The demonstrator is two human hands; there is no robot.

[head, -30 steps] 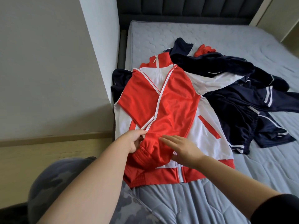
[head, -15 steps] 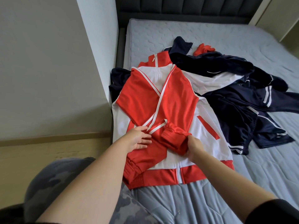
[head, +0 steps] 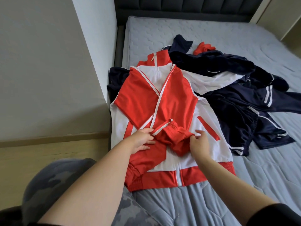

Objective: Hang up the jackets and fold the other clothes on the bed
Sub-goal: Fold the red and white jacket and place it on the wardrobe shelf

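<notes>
Room: bare mattress [head: 244, 185] open toward you and right of your right hand [head: 199, 144]. Mattress edge and wall [head: 91, 62] close on far side of your left hand [head: 141, 141]. Navy clothes [head: 236, 98] heaped beyond right hand. Under both hands: red-and-white jacket [head: 162, 98], flat, zipped, collar away from you, sleeves crossed on chest. Left thumb and forefinger pinch turned-back sleeve [head: 172, 141] at white stripe; right hand pinches its cuff end.
</notes>
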